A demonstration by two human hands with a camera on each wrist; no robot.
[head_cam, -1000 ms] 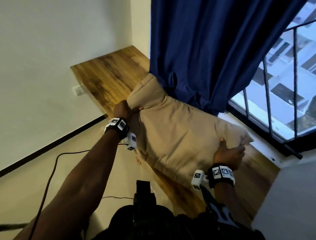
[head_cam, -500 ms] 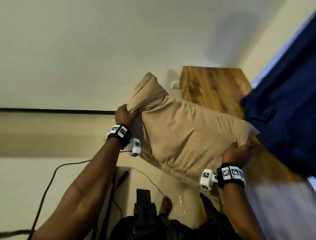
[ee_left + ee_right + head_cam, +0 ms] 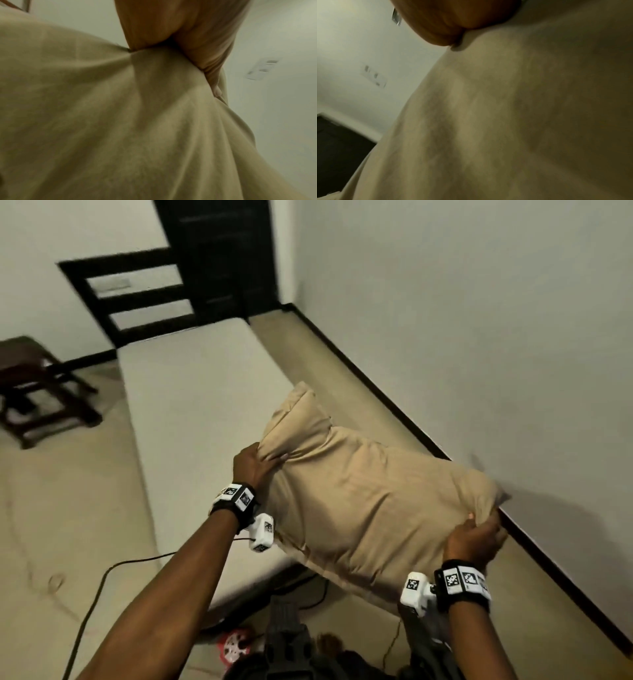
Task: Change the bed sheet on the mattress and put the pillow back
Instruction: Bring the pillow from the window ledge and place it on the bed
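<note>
A home bedroom: floor mattress (image 3: 191,392), dark door (image 3: 222,254), wooden stool (image 3: 37,392).

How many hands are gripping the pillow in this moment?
2. The left hand grips the pillow at its far left corner; the right hand grips its near right corner. Both lift it above the mattress.

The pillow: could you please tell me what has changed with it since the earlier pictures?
The pillow has been carried away from the wooden ledge by the blue curtain, as the person turned, and is now held in the air over the near end of the mattress. The grip is unchanged: the left hand holds one end, the right hand the other.
</note>
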